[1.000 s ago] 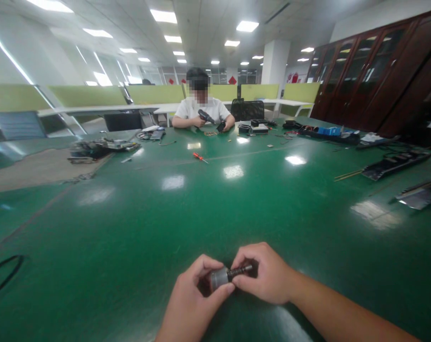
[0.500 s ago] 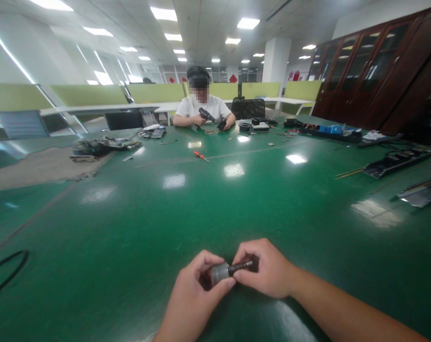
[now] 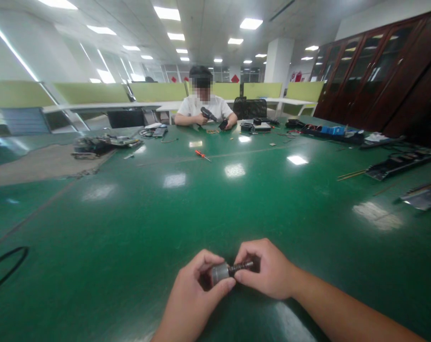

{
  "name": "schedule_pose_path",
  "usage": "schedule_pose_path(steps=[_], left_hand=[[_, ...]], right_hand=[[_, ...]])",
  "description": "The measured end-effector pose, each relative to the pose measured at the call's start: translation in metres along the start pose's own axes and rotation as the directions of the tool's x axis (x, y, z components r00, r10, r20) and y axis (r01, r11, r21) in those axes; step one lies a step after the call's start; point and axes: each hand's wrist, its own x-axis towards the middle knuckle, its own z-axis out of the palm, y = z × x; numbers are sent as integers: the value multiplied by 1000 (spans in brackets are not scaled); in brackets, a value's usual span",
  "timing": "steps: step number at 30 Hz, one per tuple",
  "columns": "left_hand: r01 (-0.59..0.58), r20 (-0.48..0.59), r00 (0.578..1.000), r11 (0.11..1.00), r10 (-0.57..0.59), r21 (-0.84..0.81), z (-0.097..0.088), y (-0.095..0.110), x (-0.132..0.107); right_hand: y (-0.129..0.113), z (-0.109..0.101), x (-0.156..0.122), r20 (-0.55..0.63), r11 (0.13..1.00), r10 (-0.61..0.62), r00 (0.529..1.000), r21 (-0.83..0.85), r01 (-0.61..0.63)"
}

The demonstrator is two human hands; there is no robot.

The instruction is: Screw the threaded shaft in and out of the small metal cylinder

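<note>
Close in front of me, a grey metal cylinder with a dark ribbed shaft [image 3: 220, 272] lies between both hands, its shaft pointing right. My left hand [image 3: 198, 289] is closed around the wide cylinder end, thumb below and fingers above. The thumb and forefinger of my right hand [image 3: 267, 268] pinch the shaft near where it joins the cylinder. The shaft's bright tip shows beyond those fingers. Part of the cylinder's far end is hidden by my left hand.
Across the green table [image 3: 186, 213] sits a person [image 3: 204, 107] holding a power drill [image 3: 208, 114]. A red screwdriver [image 3: 203, 155] lies mid-table. Electronic parts [image 3: 101, 145] are piled left; dark assemblies [image 3: 400, 162] lie right. A black cable [image 3: 17, 266] loops at the left edge.
The whole view has shifted very slightly. Both my hands keep their grip on the cylinder and its shaft, with almost no movement.
</note>
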Motion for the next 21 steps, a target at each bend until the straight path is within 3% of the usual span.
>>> schedule_pose_path(steps=[21], left_hand=[[-20, 3, 1000, 999, 20, -34, 0, 3, -1]], right_hand=[[0, -3, 0, 11, 999, -18, 1000, 36, 18]])
